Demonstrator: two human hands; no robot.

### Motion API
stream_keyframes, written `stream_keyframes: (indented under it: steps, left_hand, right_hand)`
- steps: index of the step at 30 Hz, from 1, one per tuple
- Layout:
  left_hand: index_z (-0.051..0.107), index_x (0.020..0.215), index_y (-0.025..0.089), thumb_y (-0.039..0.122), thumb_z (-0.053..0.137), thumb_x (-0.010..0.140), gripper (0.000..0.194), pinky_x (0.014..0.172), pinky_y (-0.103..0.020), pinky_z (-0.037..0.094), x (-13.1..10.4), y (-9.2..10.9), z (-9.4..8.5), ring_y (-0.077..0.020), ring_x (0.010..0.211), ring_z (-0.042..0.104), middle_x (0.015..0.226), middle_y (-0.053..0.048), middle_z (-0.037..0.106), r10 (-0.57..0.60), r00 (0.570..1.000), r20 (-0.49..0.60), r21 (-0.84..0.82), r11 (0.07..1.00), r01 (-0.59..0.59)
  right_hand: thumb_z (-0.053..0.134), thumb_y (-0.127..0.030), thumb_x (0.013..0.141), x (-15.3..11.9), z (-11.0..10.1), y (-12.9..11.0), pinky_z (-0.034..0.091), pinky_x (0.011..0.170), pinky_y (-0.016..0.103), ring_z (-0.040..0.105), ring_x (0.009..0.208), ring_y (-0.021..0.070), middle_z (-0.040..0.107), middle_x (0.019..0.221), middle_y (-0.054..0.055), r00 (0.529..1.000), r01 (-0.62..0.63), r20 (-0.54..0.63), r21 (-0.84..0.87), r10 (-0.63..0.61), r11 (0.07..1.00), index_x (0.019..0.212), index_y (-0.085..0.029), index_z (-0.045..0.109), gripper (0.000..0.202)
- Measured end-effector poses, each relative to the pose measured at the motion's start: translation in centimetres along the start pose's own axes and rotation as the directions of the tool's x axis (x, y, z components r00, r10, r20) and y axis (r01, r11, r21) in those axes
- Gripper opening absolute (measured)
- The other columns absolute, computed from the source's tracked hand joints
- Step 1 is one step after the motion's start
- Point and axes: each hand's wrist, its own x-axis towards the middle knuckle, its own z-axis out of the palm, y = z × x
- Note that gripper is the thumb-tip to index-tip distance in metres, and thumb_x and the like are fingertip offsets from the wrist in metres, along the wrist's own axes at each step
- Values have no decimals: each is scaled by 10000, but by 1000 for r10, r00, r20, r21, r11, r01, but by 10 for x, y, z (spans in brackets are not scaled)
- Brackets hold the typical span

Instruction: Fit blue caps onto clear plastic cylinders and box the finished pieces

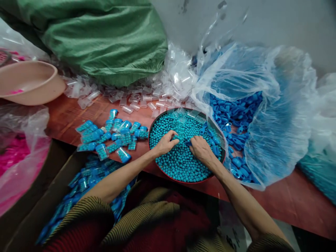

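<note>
A round basin (150,147) with a dark red outside is filled with small turquoise balls (189,164). Over the balls, my left hand (166,143) has its thumb and forefinger curled toward each other; what they hold is too clear or hidden to make out. Facing it, my right hand (201,149) is closed, with a blue plastic cap (188,143) showing at its fingertips. Loose blue caps (215,143) rest on the balls along the basin's right side. Left of the basin lie several clear tubes (125,136) filled with turquoise balls and closed with blue caps.
Clear tubes (143,103) are scattered behind the basin, below a green sack (105,42). A plastic bag (278,115) of blue caps lies open at right. Filled tubes (84,183) fill a box below the table edge. A peach basin (31,82) stands at left.
</note>
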Motion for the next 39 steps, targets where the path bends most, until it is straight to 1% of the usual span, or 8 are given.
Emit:
stream_keyframes:
  steps: [5,10,15,20,23,27,33,39]
  left_hand:
    - [421,955,185,291,547,735,275,477,-169,394,-3,1,-3,-86,586,581,797,8,606,-158,966,207,-277,937,212]
    - [441,985,190,206,508,748,247,440,-186,421,-8,4,5,-78,536,526,771,34,552,-142,980,138,-161,973,163]
    - [457,973,180,180,487,758,218,408,-186,378,-14,4,14,-65,496,448,751,43,508,-77,982,174,-126,987,99]
    - [469,931,172,179,491,755,178,463,-164,366,-21,12,19,-57,548,423,711,53,466,-39,978,206,-137,988,69]
    - [447,977,170,206,495,755,230,477,-172,386,-21,16,21,-54,563,432,785,38,476,-35,979,203,-212,974,79]
    - [442,1048,170,208,503,751,305,473,-175,390,-20,16,19,-53,549,444,792,32,483,-37,975,218,-240,967,90]
    - [445,1111,175,217,532,749,375,470,-188,391,-25,12,18,-50,524,453,812,27,510,-38,979,203,-244,966,88]
    - [444,1193,165,205,513,761,440,436,-192,385,-26,15,25,-42,452,426,703,54,467,-15,991,130,-266,963,50]
  right_hand:
    - [481,-204,854,-3,6,9,414,703,289,583,809,227,643,859,95,992,-89,-66,207,104,974,1053,-157,550,216]
    - [429,-178,872,-8,3,-6,469,798,313,620,923,221,671,1017,109,963,-57,-213,435,165,898,1101,-166,566,267]
    - [342,-158,896,-21,-3,-24,470,912,346,588,1099,211,625,1213,112,965,136,-261,516,4,846,1218,-174,559,388]
    - [466,-263,879,-27,-3,-23,512,857,338,656,939,187,712,1024,41,939,125,-291,783,182,610,1050,-234,670,267]
    - [552,-294,835,-26,-5,-25,518,794,330,662,833,185,725,915,34,905,29,-205,904,373,427,956,-214,697,205]
    - [600,-307,798,-25,-6,-30,508,753,318,651,778,178,723,854,25,887,-32,-86,969,455,246,902,-204,707,182]
    - [616,-286,775,-25,-5,-31,492,774,316,644,781,176,718,815,16,901,-23,-74,975,427,219,845,-202,712,145]
    - [588,-267,798,-25,-8,-33,494,818,333,647,845,184,716,878,29,897,25,-175,937,407,349,834,-217,700,127]
